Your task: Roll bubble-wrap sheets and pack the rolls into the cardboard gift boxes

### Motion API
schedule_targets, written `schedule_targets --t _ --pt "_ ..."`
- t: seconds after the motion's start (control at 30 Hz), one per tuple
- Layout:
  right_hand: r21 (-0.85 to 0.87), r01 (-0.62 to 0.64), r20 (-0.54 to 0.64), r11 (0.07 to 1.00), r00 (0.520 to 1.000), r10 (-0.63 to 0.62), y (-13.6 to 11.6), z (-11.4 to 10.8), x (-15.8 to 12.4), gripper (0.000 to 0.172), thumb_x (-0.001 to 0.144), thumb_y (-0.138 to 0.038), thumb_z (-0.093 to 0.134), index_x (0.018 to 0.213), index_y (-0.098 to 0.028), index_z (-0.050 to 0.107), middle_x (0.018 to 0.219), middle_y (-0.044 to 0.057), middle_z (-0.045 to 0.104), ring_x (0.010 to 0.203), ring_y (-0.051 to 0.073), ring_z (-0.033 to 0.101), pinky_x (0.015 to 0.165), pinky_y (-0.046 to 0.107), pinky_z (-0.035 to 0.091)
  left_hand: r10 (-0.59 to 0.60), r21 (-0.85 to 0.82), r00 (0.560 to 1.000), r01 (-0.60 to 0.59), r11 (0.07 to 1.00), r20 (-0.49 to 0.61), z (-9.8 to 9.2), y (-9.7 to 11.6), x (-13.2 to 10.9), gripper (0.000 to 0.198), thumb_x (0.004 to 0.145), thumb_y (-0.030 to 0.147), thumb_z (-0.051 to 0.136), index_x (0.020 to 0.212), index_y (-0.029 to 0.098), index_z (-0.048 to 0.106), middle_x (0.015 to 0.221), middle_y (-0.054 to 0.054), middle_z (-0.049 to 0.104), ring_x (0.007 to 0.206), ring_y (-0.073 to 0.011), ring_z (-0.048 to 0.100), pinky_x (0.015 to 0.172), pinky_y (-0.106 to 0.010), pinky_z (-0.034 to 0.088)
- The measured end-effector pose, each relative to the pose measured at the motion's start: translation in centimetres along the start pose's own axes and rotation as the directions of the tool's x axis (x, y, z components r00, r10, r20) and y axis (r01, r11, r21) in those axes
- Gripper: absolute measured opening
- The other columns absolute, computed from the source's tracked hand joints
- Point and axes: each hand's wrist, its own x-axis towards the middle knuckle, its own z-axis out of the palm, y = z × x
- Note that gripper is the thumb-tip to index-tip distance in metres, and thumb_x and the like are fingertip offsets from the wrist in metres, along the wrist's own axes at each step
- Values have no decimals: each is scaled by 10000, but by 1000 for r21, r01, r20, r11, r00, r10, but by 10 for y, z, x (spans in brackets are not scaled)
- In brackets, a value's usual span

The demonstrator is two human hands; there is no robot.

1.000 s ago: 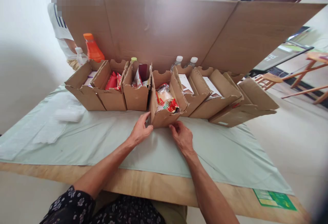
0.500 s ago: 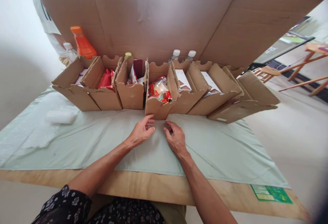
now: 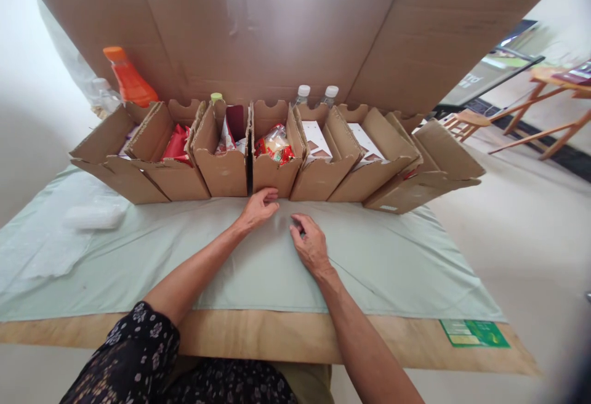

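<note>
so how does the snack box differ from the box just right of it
The snack box holds red and clear packets; the next box holds a flat white pack. The snack box faces straight ahead; the next box is angled rightward. The left hand touches the snack box's front; no hand touches the next box. Both are open brown cardboard boxes with notched back walls.

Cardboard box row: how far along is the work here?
Done: the snack box stands in line with the row. In hand: the left hand touches its front; the right hand rests on the cloth. Left: the rightmost boxes lie tilted, out of line.
</note>
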Motion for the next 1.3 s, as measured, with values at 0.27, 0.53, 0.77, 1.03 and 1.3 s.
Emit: schedule_targets --t 0.27,0.53,0.77,1.03,1.3 --pt "18 -17 -14 1000 1000 17 3 0 1 271 869 -277 541 1061 -213 721 975 76 750 743 200 641 794 362 529 -17 60 999 14 998 36 -8 4 -19 349 813 154 641 1157 123 694 1104 -131 779 1046 -237 738 999 -416 569" --pt "69 -48 -8 996 999 49 3 2 2 310 857 -363 539 1044 -206 730 914 77 737 772 218 651 784 370 532 92 156 989 -109 982 115 -35 -4 -154 311 822 195 629 1109 179 748 1162 -116 761 1140 -263 691 1017 -433 551" --pt "59 -108 -4 992 994 109 15 -6 42 432 829 -436 552 1141 -176 702 1005 120 755 810 245 673 768 402 551 238 154 970 -243 958 46 -42 -24 -203 284 874 186 567 1088 193 752 1111 -110 759 1123 -238 686 1013 -417 544" --pt "61 -87 29 994 996 86 17 -5 47 429 773 -462 590 1075 -174 693 1031 135 760 931 265 698 877 449 548 208 146 978 -206 968 1 -41 -15 -200 252 850 184 585 1032 207 758 1061 -91 780 1045 -230 708 965 -402 558" --pt "13 -161 28 987 987 161 24 -1 43 729 747 -523 616 1362 -133 575 1248 191 694 862 260 678 790 431 536 119 112 993 -118 987 -5 -41 -6 -201 249 824 166 633 1026 186 778 1038 -89 777 1012 -220 705 946 -352 559"
